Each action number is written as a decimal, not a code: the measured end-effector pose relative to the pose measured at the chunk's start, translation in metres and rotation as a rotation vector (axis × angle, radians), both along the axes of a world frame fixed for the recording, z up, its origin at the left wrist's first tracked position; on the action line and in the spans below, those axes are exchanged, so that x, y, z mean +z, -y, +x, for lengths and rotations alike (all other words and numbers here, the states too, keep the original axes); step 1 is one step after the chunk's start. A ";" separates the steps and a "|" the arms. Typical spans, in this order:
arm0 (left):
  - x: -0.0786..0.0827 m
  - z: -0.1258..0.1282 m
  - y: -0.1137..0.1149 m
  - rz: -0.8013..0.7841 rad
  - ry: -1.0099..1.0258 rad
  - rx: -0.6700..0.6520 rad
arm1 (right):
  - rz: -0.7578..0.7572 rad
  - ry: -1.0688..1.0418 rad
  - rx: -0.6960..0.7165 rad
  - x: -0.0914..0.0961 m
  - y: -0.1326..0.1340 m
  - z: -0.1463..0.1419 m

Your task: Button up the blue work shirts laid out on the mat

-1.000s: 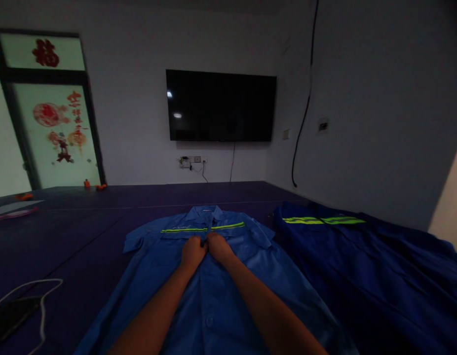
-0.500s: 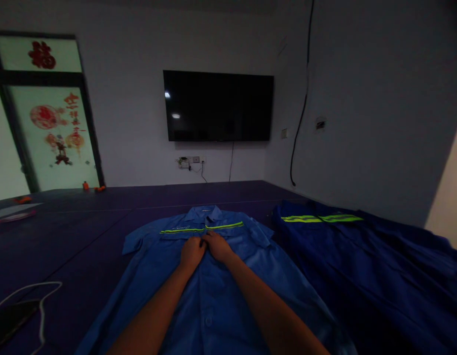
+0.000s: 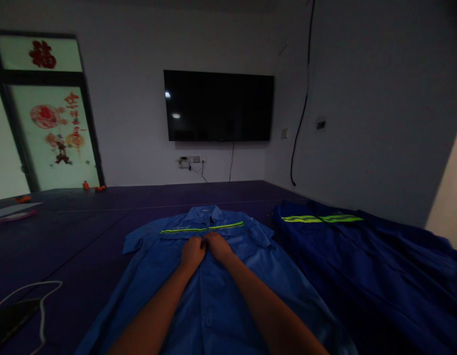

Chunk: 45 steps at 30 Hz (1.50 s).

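A light blue work shirt [image 3: 228, 276] with a yellow-green reflective stripe across the chest lies flat, front up, on the dark purple surface [image 3: 84, 231]. My left hand [image 3: 192, 253] and my right hand [image 3: 218, 246] meet at the shirt's front placket just below the stripe. Both have curled fingers pinching the placket edges together, knuckles touching. What sits between the fingertips is hidden in the dim light.
A darker blue garment [image 3: 361, 266] with a reflective stripe lies to the right, against the wall. A white cable [image 3: 28, 288] and a dark flat object [image 3: 10, 315] lie at the near left. A wall television [image 3: 218, 105] hangs ahead; papers [image 3: 14, 211] rest far left.
Both hands stay together at the shirt's placket, with only slight finger shifts. The view has drifted a little.
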State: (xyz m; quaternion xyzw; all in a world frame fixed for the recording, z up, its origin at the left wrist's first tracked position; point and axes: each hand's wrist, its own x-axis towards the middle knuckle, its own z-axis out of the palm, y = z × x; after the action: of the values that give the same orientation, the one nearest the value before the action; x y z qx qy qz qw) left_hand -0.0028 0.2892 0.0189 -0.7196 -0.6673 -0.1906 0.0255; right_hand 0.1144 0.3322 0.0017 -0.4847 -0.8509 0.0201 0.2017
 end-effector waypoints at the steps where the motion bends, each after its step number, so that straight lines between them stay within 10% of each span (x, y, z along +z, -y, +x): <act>1: 0.000 0.000 0.000 0.001 -0.006 0.004 | -0.001 0.002 -0.018 0.000 0.000 0.000; 45: 0.006 0.011 0.008 -0.066 -0.031 0.038 | 0.030 0.082 -0.156 0.007 0.015 -0.015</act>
State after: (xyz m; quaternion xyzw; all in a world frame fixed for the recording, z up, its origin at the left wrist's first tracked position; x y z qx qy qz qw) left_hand 0.0085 0.2808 0.0251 -0.7102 -0.6862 -0.1566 0.0156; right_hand 0.0991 0.3172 0.0084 -0.5467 -0.8183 -0.0283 0.1751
